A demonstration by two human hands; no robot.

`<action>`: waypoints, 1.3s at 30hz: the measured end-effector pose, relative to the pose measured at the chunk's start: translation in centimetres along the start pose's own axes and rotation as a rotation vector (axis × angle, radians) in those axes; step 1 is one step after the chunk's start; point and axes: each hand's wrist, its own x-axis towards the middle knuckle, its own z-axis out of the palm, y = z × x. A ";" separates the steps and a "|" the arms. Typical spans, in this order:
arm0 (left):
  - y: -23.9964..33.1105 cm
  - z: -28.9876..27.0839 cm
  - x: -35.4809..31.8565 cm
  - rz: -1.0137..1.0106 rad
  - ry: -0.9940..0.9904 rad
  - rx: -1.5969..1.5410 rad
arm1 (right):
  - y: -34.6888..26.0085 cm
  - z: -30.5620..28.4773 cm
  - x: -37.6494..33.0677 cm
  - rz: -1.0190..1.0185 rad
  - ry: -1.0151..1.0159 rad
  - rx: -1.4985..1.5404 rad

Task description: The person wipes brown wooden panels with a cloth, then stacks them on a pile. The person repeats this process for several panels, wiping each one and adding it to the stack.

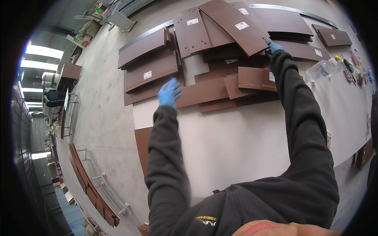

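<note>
My right hand, in a blue glove with dark fingertips, grips the near right corner of a long brown panel. This panel slants across a pile of other boards and carries a white label and small drilled holes. My left hand, also gloved in blue, hangs over the near edge of the pile with fingers loosely stretched and nothing in them. Beside it are a labelled brown panel on the left and a long brown strip on the right. Shorter brown panels overlap nearer my right forearm.
The pile lies on a white table. To the right are a clear plastic bottle, scissors with green handles and other small items. On the left, a metal rack on wheels holds brown boards above the grey floor.
</note>
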 end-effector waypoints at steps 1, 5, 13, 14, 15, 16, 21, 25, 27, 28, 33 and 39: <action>0.2 2.3 2.2 -0.001 -0.019 -0.024 | 0.5 0.4 0.4 0.114 -0.026 0.195; 0.8 9.6 10.0 -0.104 -0.035 -0.004 | 1.6 1.0 0.7 0.109 -0.197 0.542; -0.9 15.7 17.0 -0.237 0.135 -0.129 | 0.1 1.6 -1.8 -0.049 -0.391 0.793; -0.8 15.9 17.2 -0.234 0.137 -0.176 | -0.2 1.7 -2.2 -0.056 -0.387 0.775; -0.7 15.9 17.2 -0.289 0.141 -0.205 | -0.5 1.8 -2.5 -0.065 -0.385 0.764; -0.4 15.8 17.0 -0.346 0.040 -0.353 | -0.9 2.0 -2.9 -0.081 -0.352 0.758; 1.6 15.1 14.2 -0.387 -0.036 -0.407 | -2.3 3.2 -5.3 -0.111 -0.387 0.732; 2.1 13.2 10.9 -0.180 -0.128 -0.516 | -2.0 2.9 -8.8 -0.172 -0.413 0.763; 2.0 10.6 9.2 -0.131 -0.156 -0.652 | -1.8 2.3 -10.7 -0.211 -0.498 0.785; 1.6 9.0 7.8 -0.075 -0.150 -0.683 | -1.8 2.2 -11.4 -0.224 -0.495 0.750; -0.5 -0.3 0.3 0.101 0.075 -0.691 | -1.9 4.9 -13.8 -0.156 -0.643 0.645; -1.0 -11.0 -7.3 0.469 0.492 -0.459 | -1.1 16.1 -18.1 -0.135 -0.796 0.370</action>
